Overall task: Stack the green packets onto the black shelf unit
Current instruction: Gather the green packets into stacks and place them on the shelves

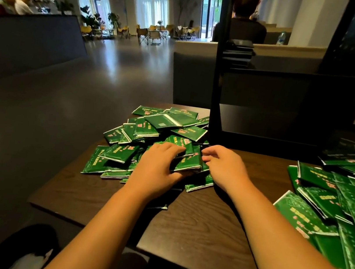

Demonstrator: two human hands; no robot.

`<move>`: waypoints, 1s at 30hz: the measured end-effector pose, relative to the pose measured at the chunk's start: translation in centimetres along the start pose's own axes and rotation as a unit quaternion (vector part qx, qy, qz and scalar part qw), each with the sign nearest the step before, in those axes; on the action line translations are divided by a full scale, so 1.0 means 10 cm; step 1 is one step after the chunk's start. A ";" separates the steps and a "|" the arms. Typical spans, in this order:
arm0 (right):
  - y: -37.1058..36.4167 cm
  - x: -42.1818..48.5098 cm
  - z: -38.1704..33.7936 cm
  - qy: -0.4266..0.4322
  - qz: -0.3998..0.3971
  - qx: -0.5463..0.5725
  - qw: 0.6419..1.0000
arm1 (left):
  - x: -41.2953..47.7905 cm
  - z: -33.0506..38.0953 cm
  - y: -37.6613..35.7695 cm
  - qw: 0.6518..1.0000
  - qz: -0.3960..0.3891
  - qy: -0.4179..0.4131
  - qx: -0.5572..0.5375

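Here, green packets (187,162) in left hand (158,166), right hand (225,164) just beside.

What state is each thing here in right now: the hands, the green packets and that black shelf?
middle pile: loose and jumbled on the table
bundle: gathered together, atop the middle pile
left hand: curled round the bundle, gripping it
right hand: fingers bent at the bundle's right edge, grip unclear
right pile: loose, overlapping
shelf stack: neatly stacked on the black shelf unit

Arched windows (151,7), glossy dark floor (113,65), yellow chairs (123,30).
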State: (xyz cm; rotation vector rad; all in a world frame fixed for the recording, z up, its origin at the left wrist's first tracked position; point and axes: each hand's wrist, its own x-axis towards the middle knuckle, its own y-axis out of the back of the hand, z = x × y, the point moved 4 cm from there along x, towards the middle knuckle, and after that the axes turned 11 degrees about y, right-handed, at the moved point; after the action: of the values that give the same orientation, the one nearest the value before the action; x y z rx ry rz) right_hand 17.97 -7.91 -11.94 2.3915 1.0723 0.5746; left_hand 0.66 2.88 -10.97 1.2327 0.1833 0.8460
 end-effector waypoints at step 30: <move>0.37 -0.16 -0.22 0.137 0.089 0.251 0.954 | 0.16 0.50 0.32 0.860 -0.005 0.136 -0.493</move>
State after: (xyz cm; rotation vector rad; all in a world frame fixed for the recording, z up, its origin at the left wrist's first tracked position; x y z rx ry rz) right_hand 17.95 -10.85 -8.37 2.9380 1.2445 0.7910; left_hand 3.01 0.38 -5.85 0.1433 -0.0326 0.9204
